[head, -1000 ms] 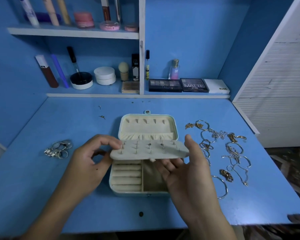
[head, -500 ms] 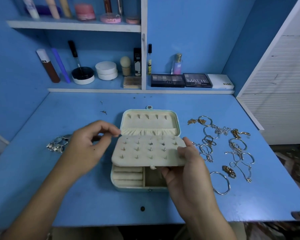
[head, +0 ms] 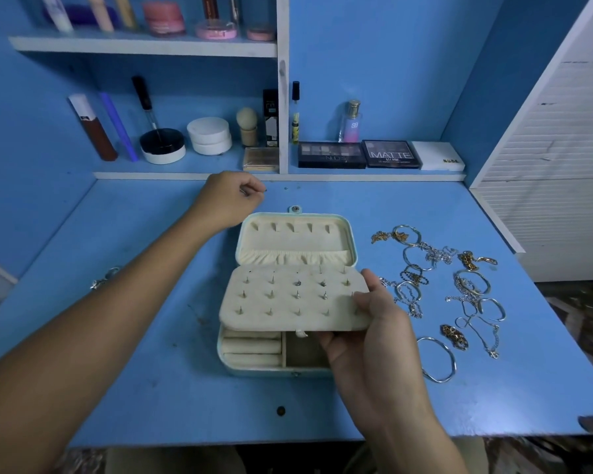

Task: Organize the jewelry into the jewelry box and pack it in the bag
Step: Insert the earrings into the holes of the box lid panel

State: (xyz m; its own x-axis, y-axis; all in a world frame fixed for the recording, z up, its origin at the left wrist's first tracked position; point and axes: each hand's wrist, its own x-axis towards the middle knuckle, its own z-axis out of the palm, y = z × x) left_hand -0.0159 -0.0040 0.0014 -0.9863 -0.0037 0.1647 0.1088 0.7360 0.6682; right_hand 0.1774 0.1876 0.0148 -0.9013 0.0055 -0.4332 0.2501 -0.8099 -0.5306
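Observation:
A pale green jewelry box (head: 297,234) lies open mid-table, its cream lid tipped back. My right hand (head: 374,343) grips the right edge of the cream earring panel (head: 288,302), thumb on top, and holds it tilted over the box's ring rolls (head: 250,345). Several studs stick out of the panel. My left hand (head: 226,200) is stretched to the far side of the table, behind the box's left corner. Its curled fingertips pinch a tiny earring (head: 245,191). Loose bangles, chains and gold charms (head: 459,289) lie to the right of the box.
A few silver rings (head: 105,277) peek out from behind my left forearm. Cosmetics, eyeshadow palettes (head: 331,155) and a perfume bottle (head: 350,123) stand on the shelf behind the table. A white slatted door (head: 555,165) borders the right side.
My left hand let go of the panel and reached away to the back of the table, closing on a small earring. My right hand alone holds the panel, now lower and flatter.

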